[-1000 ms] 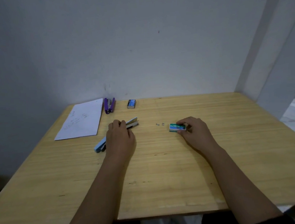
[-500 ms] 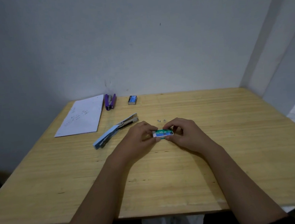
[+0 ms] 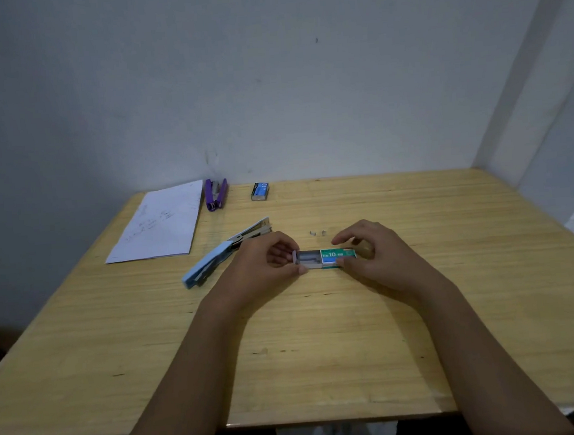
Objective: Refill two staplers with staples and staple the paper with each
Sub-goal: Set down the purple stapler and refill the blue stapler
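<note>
**Gently easing the tray out**

I am pinching the tray (image 3: 307, 260) with my left hand (image 3: 265, 265) and gripping the green staple box (image 3: 338, 255) with my right hand (image 3: 380, 259), at the middle of the tabletop (image 3: 322, 334). I am pulling it level, lest strips spill; the blue stapler (image 3: 213, 262) is lying open alongside.

Centre lane blocked: left hand (image 3: 261, 264) and right hand (image 3: 378, 258) pinch the green staple box (image 3: 337, 256) between them, its tray out to the left. The light blue stapler (image 3: 213, 261) lies open, just beside the left hand's far side. Loose staples (image 3: 317, 232) sit just behind the box. Back-left is crowded with the paper sheet (image 3: 159, 224), purple stapler (image 3: 215, 193) and blue staple box (image 3: 260, 191), all near the wall (image 3: 269, 98). Bare table (image 3: 472, 271) for passing: right side, back-right corner, and the near edge outside the forearms.
</note>
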Motion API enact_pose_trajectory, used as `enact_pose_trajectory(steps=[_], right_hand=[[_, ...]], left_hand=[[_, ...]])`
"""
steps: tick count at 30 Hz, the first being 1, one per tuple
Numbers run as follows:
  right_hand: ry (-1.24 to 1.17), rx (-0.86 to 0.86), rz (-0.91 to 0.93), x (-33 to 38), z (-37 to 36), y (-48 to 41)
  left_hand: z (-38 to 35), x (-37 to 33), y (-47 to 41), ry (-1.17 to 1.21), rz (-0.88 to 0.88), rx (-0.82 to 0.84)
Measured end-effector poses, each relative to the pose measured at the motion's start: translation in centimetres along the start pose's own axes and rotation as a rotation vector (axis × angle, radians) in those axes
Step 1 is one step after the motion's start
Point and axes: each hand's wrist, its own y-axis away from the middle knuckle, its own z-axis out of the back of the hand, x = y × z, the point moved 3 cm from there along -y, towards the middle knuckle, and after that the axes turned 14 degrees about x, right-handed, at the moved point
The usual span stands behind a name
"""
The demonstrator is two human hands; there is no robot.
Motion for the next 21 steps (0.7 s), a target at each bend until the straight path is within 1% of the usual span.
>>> enact_pose_trajectory(steps=[2, 3, 8, 11, 17, 21], right_hand=[[-0.008, -0.072, 0.002, 0.7, 0.1, -0.3], [0.020, -0.073, 0.001, 1.2, 0.1, -0.6], [0.320, 0.125, -0.044, 4.2, 0.2, -2.4], [0.449, 0.176, -0.110, 5.4, 0.3, -3.4], [0.559, 0.330, -0.217, 6.8, -0.3, -4.9], [0.618, 0.371, -0.229, 7.1, -0.7, -5.3]], left_hand=[[0.0, 0.0, 0.0, 0.011, 0.007, 0.005], [0.0, 0.0, 0.0, 0.016, 0.012, 0.006], [0.0, 0.2, 0.1, 0.061, 0.031, 0.016], [0.1, 0.2, 0.0, 0.060, 0.029, 0.022], [0.2, 0.4, -0.1, 0.021, 0.008, 0.025], [0.2, 0.5, -0.2, 0.005, -0.011, 0.022]])
